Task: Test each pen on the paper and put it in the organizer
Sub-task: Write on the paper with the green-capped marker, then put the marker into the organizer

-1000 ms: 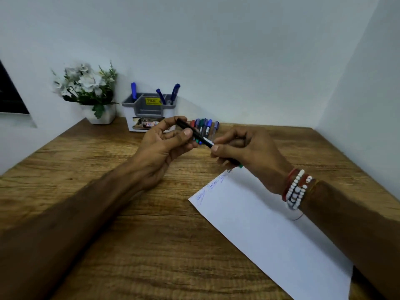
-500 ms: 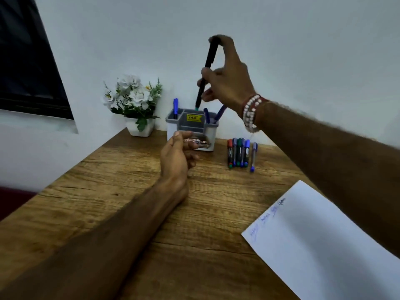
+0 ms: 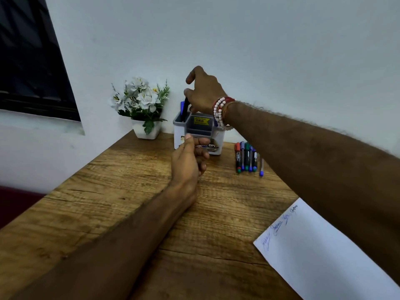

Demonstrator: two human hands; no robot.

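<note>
black pen (image 3: 184,111): upright in grey organizer (image 3: 199,129), apparently left compartment; paper (image 3: 324,256): scribbled

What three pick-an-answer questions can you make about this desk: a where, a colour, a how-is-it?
1. Where is the flower pot? A on the floor; B left of the organizer; C on a chair.
2. What colour are the flowers? A white; B red; C purple.
3. How is the black pen? A lying flat; B snapped; C standing upright.
Answers: B, the flower pot sits left of the organizer; A, the flowers are white; C, the black pen stands in the organizer, the right hand holding its top.
</note>
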